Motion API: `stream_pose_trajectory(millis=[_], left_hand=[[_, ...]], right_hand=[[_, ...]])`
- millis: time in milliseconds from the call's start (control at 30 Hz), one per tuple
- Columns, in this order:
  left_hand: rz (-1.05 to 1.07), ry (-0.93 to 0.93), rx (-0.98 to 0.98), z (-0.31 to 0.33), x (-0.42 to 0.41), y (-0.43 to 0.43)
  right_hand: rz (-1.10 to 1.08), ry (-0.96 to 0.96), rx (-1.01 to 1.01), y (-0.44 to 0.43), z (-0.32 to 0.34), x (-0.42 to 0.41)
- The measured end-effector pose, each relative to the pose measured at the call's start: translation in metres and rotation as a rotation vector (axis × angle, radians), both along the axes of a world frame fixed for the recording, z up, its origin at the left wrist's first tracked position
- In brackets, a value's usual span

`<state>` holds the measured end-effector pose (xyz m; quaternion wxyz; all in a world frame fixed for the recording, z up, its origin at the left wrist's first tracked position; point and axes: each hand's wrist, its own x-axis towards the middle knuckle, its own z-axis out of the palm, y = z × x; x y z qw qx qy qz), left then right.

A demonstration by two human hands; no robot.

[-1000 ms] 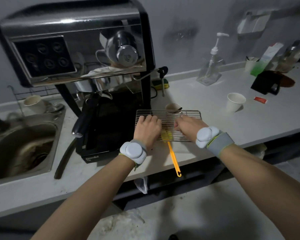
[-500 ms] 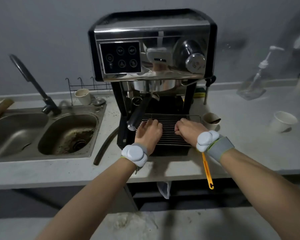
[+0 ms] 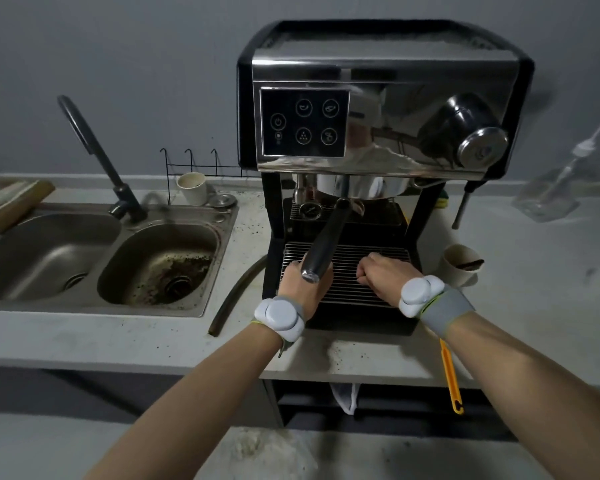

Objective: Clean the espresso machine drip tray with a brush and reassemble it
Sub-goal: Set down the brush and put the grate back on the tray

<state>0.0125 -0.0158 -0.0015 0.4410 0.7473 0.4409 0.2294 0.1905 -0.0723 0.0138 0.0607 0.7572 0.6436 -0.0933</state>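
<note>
A chrome and black espresso machine stands on the grey counter. Its wire grate lies on the black drip tray at the machine's base. My left hand rests on the grate's left part, under the black portafilter handle, which hides its fingers. My right hand presses on the grate's right part with fingers curled under. The yellow brush lies on the counter at the right, its handle sticking out past the front edge, partly under my right forearm.
A steel double sink with a black tap lies left of the machine. A dark hose lies between sink and machine. Paper cups stand at the right, and a cup on a wire rack behind the sink.
Both hands carried the grate from the counter on the right onto the drip tray and pushed it further in. The brush stayed on the counter. The view turned left.
</note>
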Motion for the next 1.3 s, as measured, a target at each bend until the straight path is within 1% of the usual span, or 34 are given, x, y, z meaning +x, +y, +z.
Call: stream_pose_trajectory(millis=[33, 100, 233, 400, 600, 800, 900, 933, 967, 1033, 1067, 1100, 1167, 1300], left_hand=[[0.031, -0.051, -0.031, 0.001, 0.001, 0.002], [0.062, -0.096, -0.059, -0.001, -0.001, 0.004], [0.079, -0.108, -0.07, -0.007, -0.002, 0.006], [0.062, -0.01, -0.051, -0.014, -0.001, 0.013], [0.044, -0.005, -0.076, -0.021, -0.001, 0.018], [0.095, -0.042, -0.042, -0.023, -0.001, 0.016], [0.059, -0.022, -0.032, -0.022, 0.0, 0.015], [0.004, 0.032, 0.024, -0.021, 0.0, 0.015], [-0.082, 0.18, 0.166, -0.022, 0.001, 0.016], [-0.191, 0.476, 0.538, -0.02, -0.002, 0.015], [-0.225, 0.552, 0.669, -0.02, -0.005, 0.016], [-0.27, 0.618, 0.758, -0.02, -0.007, 0.017], [-0.336, 0.649, 0.827, -0.022, -0.014, 0.014], [-0.392, 0.644, 0.798, -0.029, -0.026, 0.004]], right_hand=[[0.002, 0.002, -0.004, 0.003, -0.001, 0.0], [0.002, 0.004, -0.021, 0.006, -0.004, 0.001], [-0.005, 0.002, -0.049, 0.009, -0.007, 0.001], [-0.023, 0.015, -0.076, 0.014, -0.011, 0.0], [-0.037, 0.038, -0.082, 0.014, -0.011, 0.002], [-0.082, 0.06, 0.042, 0.002, -0.012, -0.002], [-0.102, 0.044, 0.148, -0.009, -0.014, -0.009], [-0.105, 0.035, 0.185, -0.013, -0.015, -0.011], [-0.106, 0.022, 0.217, -0.017, -0.016, -0.014], [-0.106, -0.007, 0.255, -0.027, -0.02, -0.019], [-0.101, -0.018, 0.265, -0.028, -0.021, -0.02], [-0.101, -0.026, 0.27, -0.031, -0.023, -0.021], [-0.101, -0.027, 0.253, -0.039, -0.026, -0.025], [-0.084, -0.028, 0.137, -0.057, -0.035, -0.034]])
